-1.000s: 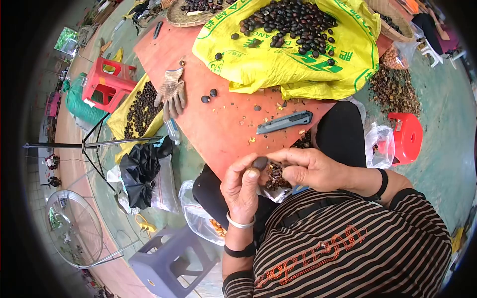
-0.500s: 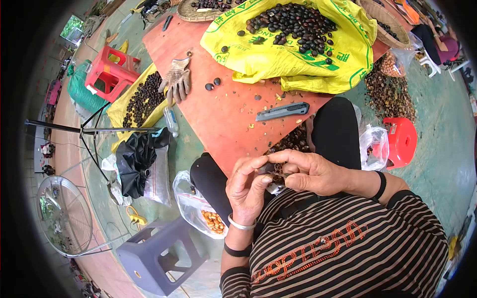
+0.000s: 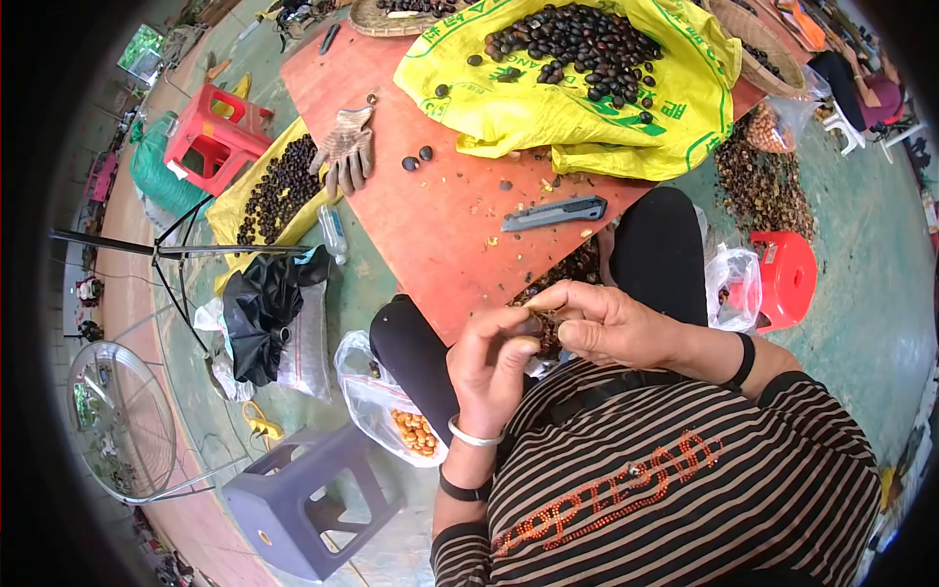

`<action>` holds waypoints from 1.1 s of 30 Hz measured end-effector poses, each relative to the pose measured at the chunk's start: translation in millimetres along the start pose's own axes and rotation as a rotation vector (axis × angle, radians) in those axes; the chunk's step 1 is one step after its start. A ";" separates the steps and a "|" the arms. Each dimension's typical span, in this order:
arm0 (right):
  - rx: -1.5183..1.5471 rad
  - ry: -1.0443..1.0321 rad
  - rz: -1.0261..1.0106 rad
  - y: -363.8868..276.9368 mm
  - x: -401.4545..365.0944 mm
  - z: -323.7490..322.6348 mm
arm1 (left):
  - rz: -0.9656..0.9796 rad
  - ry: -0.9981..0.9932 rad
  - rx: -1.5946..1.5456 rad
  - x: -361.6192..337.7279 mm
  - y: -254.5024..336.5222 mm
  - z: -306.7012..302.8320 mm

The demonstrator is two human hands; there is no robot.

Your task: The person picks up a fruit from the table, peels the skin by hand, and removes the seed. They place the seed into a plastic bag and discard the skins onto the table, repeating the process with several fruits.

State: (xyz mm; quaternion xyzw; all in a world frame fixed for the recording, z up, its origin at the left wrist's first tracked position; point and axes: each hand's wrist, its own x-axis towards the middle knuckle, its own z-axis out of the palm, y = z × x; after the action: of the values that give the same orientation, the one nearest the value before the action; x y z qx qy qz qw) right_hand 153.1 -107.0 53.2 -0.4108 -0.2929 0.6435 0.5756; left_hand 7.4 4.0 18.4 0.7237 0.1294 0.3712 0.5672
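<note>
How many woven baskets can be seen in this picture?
2. One basket is at the top edge, left of the yellow sack; the other basket is right of it. Others may be hidden.

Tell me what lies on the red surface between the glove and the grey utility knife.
In the head view, two dark nuts lie there, nearer the glove than the utility knife, along with small scraps on the red surface.

A green floor [image 3: 861,284] is evenly lit; a grey stool [image 3: 279,511] and two red stools [image 3: 794,279] are seen, and what may be a window [image 3: 142,53] is glimpsed upper left.
</note>
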 end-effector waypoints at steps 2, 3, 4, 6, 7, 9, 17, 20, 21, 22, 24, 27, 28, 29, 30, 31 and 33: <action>-0.006 -0.027 -0.047 3.9 3.2 -4.9 | -0.434 0.069 -0.540 -1.8 2.4 -1.4; -0.003 0.013 -0.022 8.7 4.0 -12.3 | -0.529 0.080 -0.643 0.0 1.7 -4.3; 0.000 0.051 0.002 13.9 6.0 -20.1 | -0.527 0.087 -0.638 1.8 -0.5 -5.0; -0.221 0.146 -0.012 20.8 16.2 -36.4 | -0.603 0.149 -0.827 7.0 -7.5 -4.7; -0.304 0.182 -0.049 20.0 18.1 -42.6 | -0.609 0.189 -0.839 10.2 -8.6 -2.5; -0.526 0.241 -0.159 16.6 27.0 -56.1 | -0.650 0.211 -0.897 11.4 -20.4 -4.7; -1.616 0.406 -0.324 8.2 66.7 -112.0 | -0.786 0.162 -1.007 23.4 -46.4 -9.8; -1.674 0.359 -0.246 5.2 72.1 -110.6 | -0.733 0.187 -0.887 26.1 -62.5 -11.2; -1.663 0.348 -0.199 1.6 72.9 -108.0 | -0.713 0.180 -0.642 27.2 -68.6 -13.3; -1.666 0.337 -0.194 -0.9 73.7 -106.9 | -0.689 0.174 -0.399 28.7 -74.2 -14.3; -1.639 0.330 -0.145 -4.4 77.1 -107.0 | -0.679 0.240 -0.361 32.2 -87.9 -13.0; -1.663 0.238 -0.122 0.8 76.9 -113.4 | -0.033 0.120 0.424 39.5 -101.8 -17.1; -1.628 0.260 -0.086 -5.8 76.3 -98.8 | -0.038 0.087 0.515 43.8 -100.7 -16.7; -1.547 0.255 -0.114 -6.3 76.2 -94.7 | -0.055 0.097 0.525 45.7 -95.7 -17.3; -1.491 0.175 -0.134 -3.5 75.9 -95.1 | 0.003 0.158 0.564 42.0 -103.0 -16.4; -1.391 0.182 -0.141 -1.4 73.2 -94.6 | -0.015 0.212 0.490 39.8 -103.9 -13.7; -1.362 0.114 -0.235 13.1 73.9 -117.0 | -0.051 0.212 0.481 36.9 -101.4 -21.1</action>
State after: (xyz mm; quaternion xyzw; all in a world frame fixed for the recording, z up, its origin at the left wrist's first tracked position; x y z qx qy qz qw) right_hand 247.8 -47.8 -29.5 -0.6794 -0.6433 0.2271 0.2700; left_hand 42.2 74.5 -58.5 0.7911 0.2909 0.3892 0.3715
